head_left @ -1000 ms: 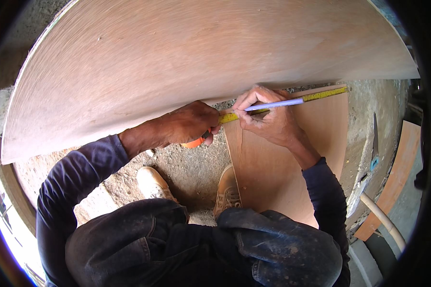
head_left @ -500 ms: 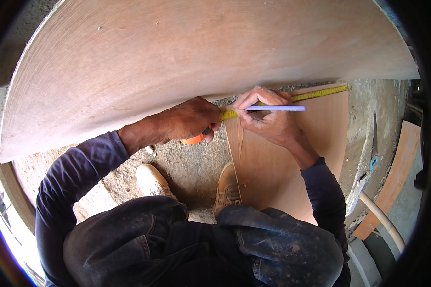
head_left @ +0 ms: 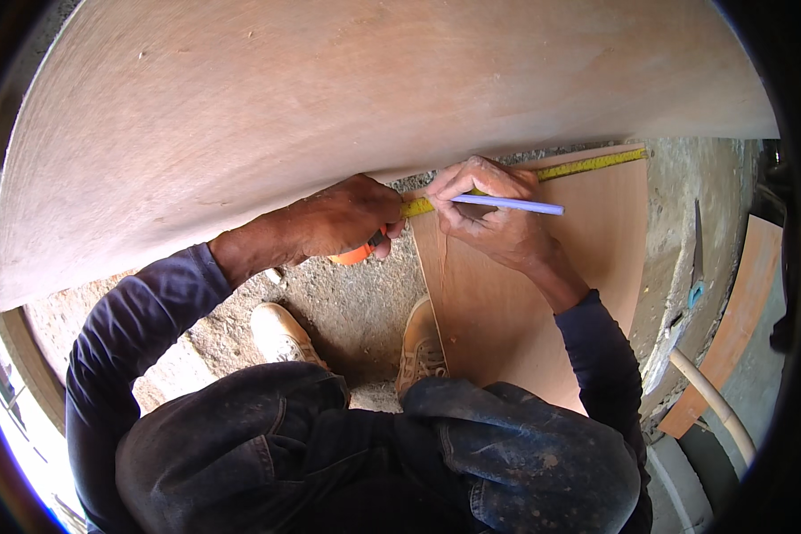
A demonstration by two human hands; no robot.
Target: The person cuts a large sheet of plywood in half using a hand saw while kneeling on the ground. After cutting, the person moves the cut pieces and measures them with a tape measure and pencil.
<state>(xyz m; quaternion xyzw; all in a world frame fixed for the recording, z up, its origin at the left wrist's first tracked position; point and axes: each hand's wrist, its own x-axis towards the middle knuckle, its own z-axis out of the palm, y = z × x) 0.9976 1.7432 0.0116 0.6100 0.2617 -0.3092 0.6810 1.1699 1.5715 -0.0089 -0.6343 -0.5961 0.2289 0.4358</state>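
My left hand (head_left: pixel 351 218) is closed round an orange-and-black tape measure (head_left: pixel 354 255), most of its case hidden by my palm. Its yellow blade (head_left: pixel 592 165) runs right across the far end of a thin plywood piece (head_left: pixel 543 311) on the ground, reaching that piece's right corner. My right hand (head_left: pixel 498 214) pinches a light purple pencil (head_left: pixel 516 205), its tip beside the blade near the plywood's left edge. The fingers of this hand rest over the blade and hide part of it. Where the tip touches is too small to tell.
A large plywood sheet (head_left: pixel 400 80) spans the far side, right beyond my hands. On the right lie a handsaw (head_left: pixel 697 249) with a blue handle, a narrow wood strip (head_left: pixel 730 329) and a bamboo pole (head_left: pixel 714 405). My shoes (head_left: pixel 280 331) stand on rough concrete (head_left: pixel 356 311).
Both hands, the tape measure and the pencil sit slightly farther left in the picture. The pencil's back end has dipped a little. The whole view has shifted slightly.
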